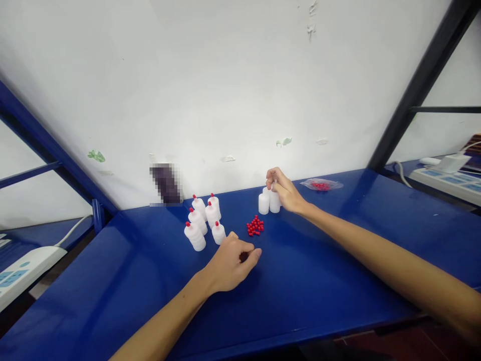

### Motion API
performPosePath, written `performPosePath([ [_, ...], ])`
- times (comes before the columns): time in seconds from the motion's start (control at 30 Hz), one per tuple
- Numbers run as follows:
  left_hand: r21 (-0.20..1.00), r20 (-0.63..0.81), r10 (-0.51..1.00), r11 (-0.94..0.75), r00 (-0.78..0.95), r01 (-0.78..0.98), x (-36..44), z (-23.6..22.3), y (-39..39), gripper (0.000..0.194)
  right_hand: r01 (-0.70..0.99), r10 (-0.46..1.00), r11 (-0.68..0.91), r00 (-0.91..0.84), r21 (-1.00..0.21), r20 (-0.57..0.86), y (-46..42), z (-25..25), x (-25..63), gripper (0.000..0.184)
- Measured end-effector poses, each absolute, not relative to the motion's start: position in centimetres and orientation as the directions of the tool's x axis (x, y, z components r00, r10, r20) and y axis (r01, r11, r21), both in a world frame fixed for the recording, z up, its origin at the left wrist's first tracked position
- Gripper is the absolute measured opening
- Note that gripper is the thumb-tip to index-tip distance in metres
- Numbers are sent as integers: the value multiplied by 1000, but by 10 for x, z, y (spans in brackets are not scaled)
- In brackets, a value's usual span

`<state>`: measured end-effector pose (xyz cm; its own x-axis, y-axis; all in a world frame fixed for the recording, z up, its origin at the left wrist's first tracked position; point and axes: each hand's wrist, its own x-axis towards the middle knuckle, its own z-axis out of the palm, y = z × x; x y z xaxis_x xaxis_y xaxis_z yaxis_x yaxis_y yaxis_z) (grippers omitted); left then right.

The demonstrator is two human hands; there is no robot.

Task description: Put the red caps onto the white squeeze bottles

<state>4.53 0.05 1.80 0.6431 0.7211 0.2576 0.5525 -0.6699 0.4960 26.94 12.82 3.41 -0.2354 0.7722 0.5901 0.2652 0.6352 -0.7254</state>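
White wall at the back, scuffed, with green and pale patches; blue worktop below. Blurred dark item seen by the wall, left side. Red-tipped white bottles are grouped upright, left of centre. Loose red caps are scattered in a small cluster between these and the plain white bottles, which are stood farther right, partly hidden by the right hand. Its fingers are bent, thumb near the fingertips; whether a bottle or a small part is gripped cannot be told. Left hand is held just in front of the red-tipped group, fingers curled, thumb and index brought close together; contents cannot be made out. Clear plastic bag with red pieces inside is laid near the wall, right of the right hand. Power strips are seen at both sides.
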Motion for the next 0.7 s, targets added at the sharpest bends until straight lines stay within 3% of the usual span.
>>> performPosePath([
  [0.17, 498, 278, 745, -651, 606, 573, 45, 16, 1, 46, 345, 757, 653, -285, -674, 588, 123, 33, 272, 28],
  [0.33, 412, 357, 746, -666, 563, 622, 46, 16, 0, 20, 402, 752, 653, -244, -641, 612, 119, 33, 274, 25],
  [0.7, 365, 325, 799, -599, 506, 713, 41, 0, 15, 31, 363, 768, 620, -95, -696, 634, 106, 20, 265, 20],
])
